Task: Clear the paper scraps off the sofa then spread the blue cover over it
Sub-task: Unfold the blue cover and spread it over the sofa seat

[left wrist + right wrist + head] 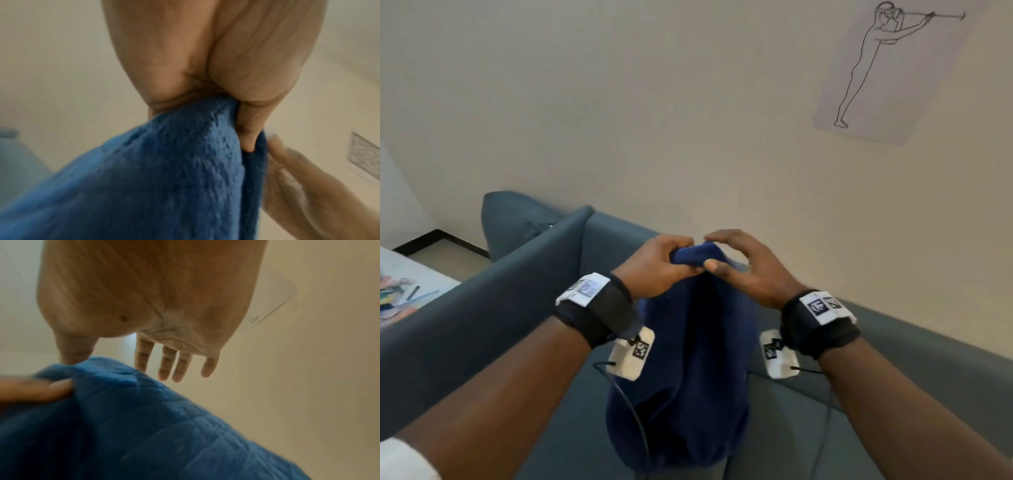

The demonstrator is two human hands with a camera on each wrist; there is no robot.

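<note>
So my left grip (654, 263) is clenched round a bunched-up wad of the blue cover (688, 377). The rest hangs straight down below that grip in one fat fold, and the bottom end looks to slump onto the sofa (784, 438) seat. My right grip (739, 267) is released, fingers out straight, with only the thumb tip touching the fabric right beside the left grip's hold.

The cover is plush fleece, fuzzy on one face, with what looks like quilted stitching on the other. My read is that it's soft, floppy and fairly light, so it'll sag wherever I'm not holding it. I'd pinch the top edge right beside the left grip, then slide the two grips apart along the hem. I can't see any paper scraps on the bit of sofa below the grips.
</note>
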